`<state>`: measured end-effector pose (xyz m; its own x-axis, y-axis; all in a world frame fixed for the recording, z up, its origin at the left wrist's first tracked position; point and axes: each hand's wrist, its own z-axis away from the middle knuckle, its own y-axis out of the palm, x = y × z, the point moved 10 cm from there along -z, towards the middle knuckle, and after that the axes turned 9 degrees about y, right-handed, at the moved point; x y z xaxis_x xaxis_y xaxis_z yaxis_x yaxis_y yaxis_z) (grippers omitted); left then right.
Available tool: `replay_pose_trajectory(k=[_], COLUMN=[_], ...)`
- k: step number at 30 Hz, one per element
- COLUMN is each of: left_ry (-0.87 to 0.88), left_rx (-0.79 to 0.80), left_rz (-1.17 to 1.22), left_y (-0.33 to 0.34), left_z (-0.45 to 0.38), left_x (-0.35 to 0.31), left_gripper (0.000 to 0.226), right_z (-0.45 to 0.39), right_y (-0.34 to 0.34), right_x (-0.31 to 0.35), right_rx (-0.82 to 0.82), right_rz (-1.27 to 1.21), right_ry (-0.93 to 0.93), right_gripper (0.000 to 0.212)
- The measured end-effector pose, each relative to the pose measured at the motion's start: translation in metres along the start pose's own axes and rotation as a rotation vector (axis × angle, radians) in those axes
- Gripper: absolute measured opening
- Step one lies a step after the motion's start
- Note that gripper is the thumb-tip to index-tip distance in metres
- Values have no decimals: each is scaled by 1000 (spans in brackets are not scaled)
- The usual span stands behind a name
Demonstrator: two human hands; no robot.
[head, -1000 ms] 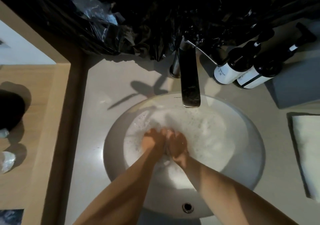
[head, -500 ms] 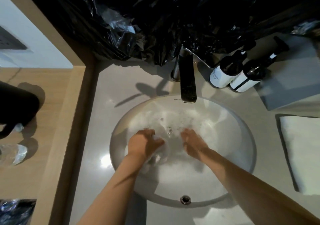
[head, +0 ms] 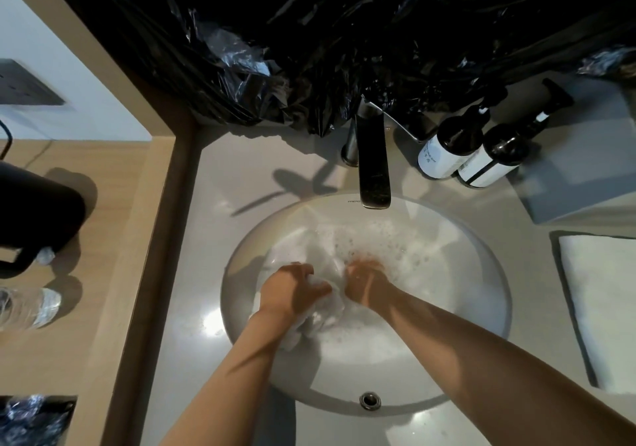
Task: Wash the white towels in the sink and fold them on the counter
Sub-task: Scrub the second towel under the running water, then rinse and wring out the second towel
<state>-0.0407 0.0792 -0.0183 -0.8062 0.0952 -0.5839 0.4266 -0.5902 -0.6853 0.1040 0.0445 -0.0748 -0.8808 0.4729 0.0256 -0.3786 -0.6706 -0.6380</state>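
Note:
A wet white towel point(head: 321, 321) lies bunched in soapy water inside the round white sink point(head: 488, 308). My left hand point(head: 292, 290) grips a fold of it, fingers curled into the cloth. Close beside it, my right hand point(head: 366, 282) holds the same towel, its fingers partly under the foam. A second white towel point(head: 605, 308) lies folded flat on the counter to the right of the sink.
A dark faucet point(head: 373, 173) overhangs the sink's far rim. Two dark pump bottles point(head: 471, 149) stand at the back right beside a grey box point(head: 581, 170). Black plastic sheeting point(head: 344, 39) covers the wall. On the wooden ledge at left sit a black kettle point(head: 34, 211) and a water bottle point(head: 27, 306).
My hands were pressed together, then spread apart in the water, and have now come back together on the towel. The view has tilted slightly.

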Motion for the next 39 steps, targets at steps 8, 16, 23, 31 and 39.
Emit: replay_pose_trajectory(k=[8, 16, 23, 31, 39], left_ry=[-36, 56, 141, 154, 181], left_rx=[-21, -65, -22, 48, 65], left_rz=[8, -34, -185, -280, -145], left_y=[-1, 6, 6, -17, -36], left_z=[2, -2, 12, 10, -8], left_x=[2, 3, 2, -40, -91], left_gripper=[33, 41, 68, 48, 37], right_z=[-17, 7, 56, 109, 140], right_y=[-9, -20, -26, -105, -208], right_x=[1, -26, -54, -62, -66], right_rx=[38, -128, -33, -395, -558], right_rz=[-31, -108, -226, -330, -835], right_ry=[1, -147, -248, -238, -204], right_gripper=[44, 40, 47, 36, 18])
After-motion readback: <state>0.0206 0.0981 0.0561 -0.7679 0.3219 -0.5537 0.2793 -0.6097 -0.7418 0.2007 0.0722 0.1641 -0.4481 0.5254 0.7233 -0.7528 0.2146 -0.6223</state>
